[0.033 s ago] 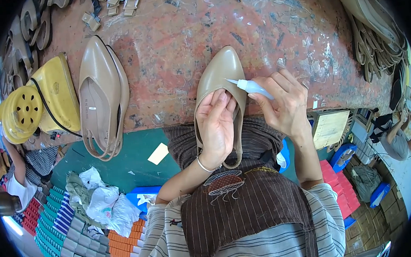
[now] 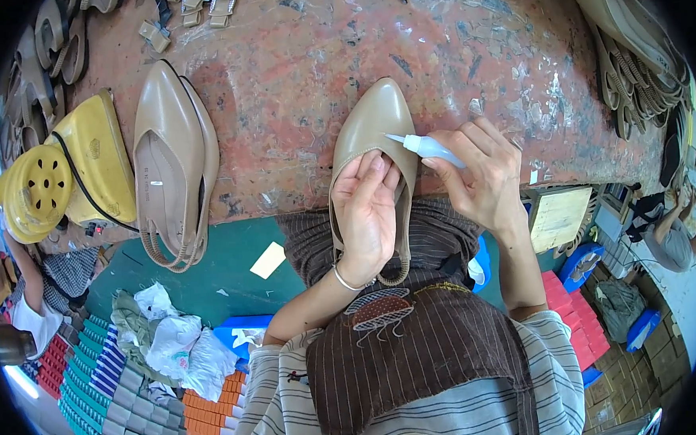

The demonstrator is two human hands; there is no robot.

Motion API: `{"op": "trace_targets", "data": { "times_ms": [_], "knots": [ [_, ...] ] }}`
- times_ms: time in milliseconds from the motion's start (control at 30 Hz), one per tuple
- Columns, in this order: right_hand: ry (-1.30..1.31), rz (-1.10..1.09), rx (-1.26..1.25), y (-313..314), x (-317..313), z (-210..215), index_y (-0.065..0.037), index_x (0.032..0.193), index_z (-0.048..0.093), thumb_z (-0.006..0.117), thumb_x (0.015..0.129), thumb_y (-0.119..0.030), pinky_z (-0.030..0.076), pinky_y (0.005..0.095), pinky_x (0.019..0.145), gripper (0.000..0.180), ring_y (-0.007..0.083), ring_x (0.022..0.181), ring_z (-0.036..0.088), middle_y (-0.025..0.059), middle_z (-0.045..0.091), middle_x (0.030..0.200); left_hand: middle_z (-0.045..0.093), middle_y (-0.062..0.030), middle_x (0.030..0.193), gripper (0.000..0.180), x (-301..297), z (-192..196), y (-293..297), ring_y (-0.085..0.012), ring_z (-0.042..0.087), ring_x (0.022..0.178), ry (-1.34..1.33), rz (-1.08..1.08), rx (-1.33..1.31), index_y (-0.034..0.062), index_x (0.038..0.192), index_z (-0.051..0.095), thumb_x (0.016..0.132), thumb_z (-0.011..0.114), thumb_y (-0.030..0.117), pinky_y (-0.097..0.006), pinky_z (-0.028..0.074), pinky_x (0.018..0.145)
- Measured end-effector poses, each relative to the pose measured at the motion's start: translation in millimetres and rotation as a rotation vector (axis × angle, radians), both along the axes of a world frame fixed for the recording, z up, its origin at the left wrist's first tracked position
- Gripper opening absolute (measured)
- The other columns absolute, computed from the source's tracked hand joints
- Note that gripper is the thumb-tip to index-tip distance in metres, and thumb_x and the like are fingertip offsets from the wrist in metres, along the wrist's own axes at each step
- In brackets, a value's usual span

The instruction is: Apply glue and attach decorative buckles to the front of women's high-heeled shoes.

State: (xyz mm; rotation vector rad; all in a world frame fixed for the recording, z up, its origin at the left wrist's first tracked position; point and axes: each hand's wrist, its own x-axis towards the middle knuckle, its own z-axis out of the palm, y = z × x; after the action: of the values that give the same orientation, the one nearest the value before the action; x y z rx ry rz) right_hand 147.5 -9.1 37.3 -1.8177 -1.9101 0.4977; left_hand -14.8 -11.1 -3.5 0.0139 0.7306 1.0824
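Note:
A beige pointed slingback shoe [image 2: 374,116] lies with its toe on the worn table and its heel strap toward my apron. My left hand [image 2: 367,208] reaches into the shoe's opening, its fingertips inside under the upper and its thumb bent over them, gripping the shoe. In my right hand [image 2: 485,173] is a small translucent squeeze bottle [image 2: 439,150] with a white collar and a pointed tip. The tip points left, just over the shoe's topline; whether it touches the leather I cannot tell. Left of these rests a pair of matching slingback shoes [image 2: 168,109].
A yellow heat-blower-like machine [image 2: 93,161] with a black cord stands at the table's left. More beige shoes [image 2: 631,25] are piled at the right edge, and strap pieces [image 2: 207,4] lie at the far side. A person's arm [image 2: 29,273] shows at far left.
The bottle's tip has shifted very slightly to the right. Both hands and the shoe otherwise stay where they were.

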Motion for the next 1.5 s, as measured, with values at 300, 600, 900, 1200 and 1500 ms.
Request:
{"op": "trace_targets", "data": {
  "times_ms": [300, 600, 900, 1200, 1500],
  "knots": [
    [0.731, -0.423, -0.024, -5.5, 18.4, -17.7, -0.001, 0.098, 0.065, 0.068, 0.083, -0.005, 0.051, 0.0269, 0.074, 0.016, 0.0128, 0.088, 0.063, 0.008, 0.069, 0.096, 0.062, -0.0079, 0.101, 0.009, 2.3, -1.8, 3.2, -0.0181, 0.058, 0.103, 0.001, 0.017, -0.043, -0.0019, 0.099, 0.058, 0.092, 0.052, 0.0, -0.037, 0.043, 0.102],
    [0.219, -0.567, 0.21, 1.7, 53.8, -52.1, 0.002, 0.122, 0.048, 0.058, 0.088, 0.0, 0.04, 0.0375, 0.102, 0.036, 0.0293, 0.127, 0.047, 0.0188, 0.053, 0.131, 0.061, -0.0059, 0.097, 0.006, -2.0, -6.6, -1.9, -0.0152, 0.059, 0.096, -0.018, 0.018, -0.026, -0.0013, 0.096, 0.058, 0.092, 0.054, 0.0, -0.034, 0.045, 0.097],
    [0.227, -0.301, 0.449, 99.5, -11.8, -7.0, 0.0, 0.103, 0.061, 0.063, 0.081, 0.001, 0.05, 0.035, 0.072, 0.022, 0.0291, 0.08, 0.062, 0.0135, 0.06, 0.089, 0.062, -0.0119, 0.106, 0.01, -2.7, -3.7, -0.9, -0.0194, 0.059, 0.103, -0.035, 0.022, -0.067, -0.0049, 0.1, 0.057, 0.092, 0.053, -0.001, -0.035, 0.044, 0.1],
    [0.322, -0.368, 0.402, 211.2, -0.7, -46.8, -0.003, 0.097, 0.063, 0.064, 0.084, -0.009, 0.051, 0.0327, 0.064, 0.014, 0.0268, 0.074, 0.064, 0.0136, 0.065, 0.089, 0.064, -0.0088, 0.097, 0.007, 1.1, -7.9, -0.1, -0.0204, 0.06, 0.101, -0.044, 0.04, -0.119, -0.0011, 0.095, 0.06, 0.09, 0.055, 0.0, -0.038, 0.044, 0.1],
    [-0.151, -0.106, 0.355, 42.3, 6.3, -56.6, 0.0, 0.1, 0.063, 0.062, 0.074, 0.005, 0.051, 0.0368, 0.079, 0.026, 0.0314, 0.095, 0.061, 0.0132, 0.064, 0.106, 0.064, -0.0131, 0.101, 0.013, -5.9, -3.5, 7.0, -0.0223, 0.059, 0.103, -0.072, 0.014, -0.086, -0.0061, 0.098, 0.061, 0.091, 0.052, 0.001, -0.038, 0.044, 0.1]
  ]
}}
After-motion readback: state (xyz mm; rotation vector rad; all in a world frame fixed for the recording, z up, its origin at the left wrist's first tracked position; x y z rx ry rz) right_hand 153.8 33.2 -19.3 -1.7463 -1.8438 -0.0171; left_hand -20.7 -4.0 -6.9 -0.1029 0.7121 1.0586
